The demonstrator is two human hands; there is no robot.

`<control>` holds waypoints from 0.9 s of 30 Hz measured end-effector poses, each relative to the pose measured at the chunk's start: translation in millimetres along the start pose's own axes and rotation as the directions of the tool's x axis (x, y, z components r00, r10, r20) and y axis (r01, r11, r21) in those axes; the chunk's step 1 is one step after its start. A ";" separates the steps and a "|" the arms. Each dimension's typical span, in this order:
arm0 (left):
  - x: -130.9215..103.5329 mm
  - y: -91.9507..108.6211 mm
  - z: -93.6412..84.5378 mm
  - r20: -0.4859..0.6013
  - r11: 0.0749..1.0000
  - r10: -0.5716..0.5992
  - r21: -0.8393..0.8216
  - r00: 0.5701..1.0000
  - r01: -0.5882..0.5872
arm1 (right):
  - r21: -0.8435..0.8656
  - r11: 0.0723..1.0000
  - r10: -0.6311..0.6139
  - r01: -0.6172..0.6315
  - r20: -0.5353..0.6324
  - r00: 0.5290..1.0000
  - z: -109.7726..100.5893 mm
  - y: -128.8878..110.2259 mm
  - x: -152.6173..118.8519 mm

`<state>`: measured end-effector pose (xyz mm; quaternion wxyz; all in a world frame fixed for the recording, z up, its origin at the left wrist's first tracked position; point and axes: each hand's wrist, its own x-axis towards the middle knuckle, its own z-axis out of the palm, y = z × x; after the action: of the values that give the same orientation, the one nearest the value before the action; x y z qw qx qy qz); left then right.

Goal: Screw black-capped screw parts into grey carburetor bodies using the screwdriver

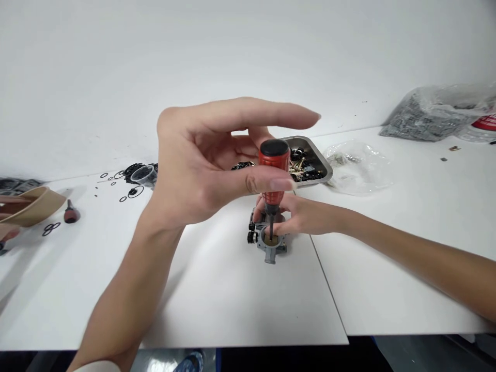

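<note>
My left hand [209,160] holds a red and black screwdriver [276,175] upright, its thumb against the handle and other fingers behind it, the index finger stretched out above. The screwdriver's shaft points down into the round bore of a grey metal carburetor [270,253]. Inside that bore a brass-coloured plate shows around the tip. Whether the tip sits in a screw I cannot tell. My right hand [292,214] grips the carburetor from its far right side and holds it on the white table. Black fittings stick out from the carburetor's left side.
Behind the hands stands a metal tray [325,170] of small screws and black parts, beside a clear plastic bag [360,168]. A bag of grey parts [418,116] lies far right. At left are black rings [51,228], a plastic cup [144,176], another screwdriver [71,213] and another person's hand [8,231] near a tan bowl-like object [42,206].
</note>
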<state>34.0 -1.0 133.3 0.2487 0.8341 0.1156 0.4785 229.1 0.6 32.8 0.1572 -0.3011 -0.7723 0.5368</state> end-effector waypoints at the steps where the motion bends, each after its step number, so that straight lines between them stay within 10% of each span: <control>1: -0.7 0.0 -0.7 -0.003 1.000 -0.015 -0.003 1.000 0.015 | -0.009 1.000 -0.013 0.013 0.003 1.000 -0.3 1.5 0.3; 27: -1.0 -6.8 9.3 0.066 0.952 -0.192 -0.229 0.979 0.202 | 0.067 0.997 0.046 -0.044 -0.021 0.999 2.0 -3.0 -0.8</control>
<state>41.7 1.6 125.1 0.3942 0.7933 0.1357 0.4436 227.7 -2.1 34.9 0.1639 -0.3192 -0.7451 0.5622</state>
